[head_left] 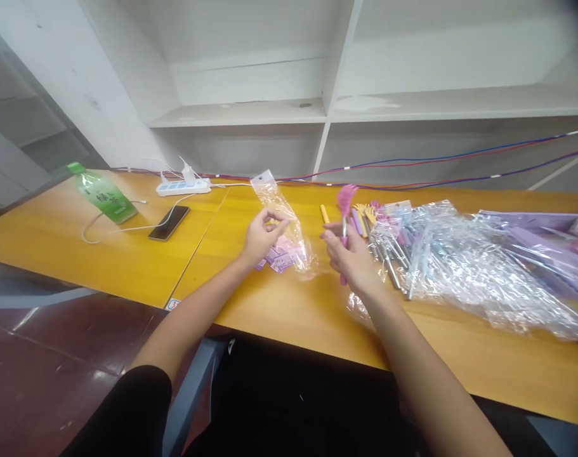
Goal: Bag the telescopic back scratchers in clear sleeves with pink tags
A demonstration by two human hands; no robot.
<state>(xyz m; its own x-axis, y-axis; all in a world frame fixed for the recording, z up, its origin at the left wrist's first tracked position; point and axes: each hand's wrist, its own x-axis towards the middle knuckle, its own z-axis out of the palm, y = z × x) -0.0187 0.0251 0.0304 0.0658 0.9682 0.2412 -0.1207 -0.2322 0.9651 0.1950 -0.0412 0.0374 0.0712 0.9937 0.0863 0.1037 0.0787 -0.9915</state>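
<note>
My right hand is closed around the pink handle of a back scratcher. Its pink claw-shaped head points up and its short shaft is metal. My left hand has thumb and fingers pinched together at a clear plastic bag; the bag's hang-hole end points toward the back of the table. Small purple printed cards lie under and beside the bag. Right of my right hand lie more back scratchers with yellow, pink and purple parts, some loose and some apparently wrapped.
A large heap of clear plastic packaging covers the right of the yellow table. To the left are a phone, a green bottle and a white power strip. Cables run along the back, before white shelves.
</note>
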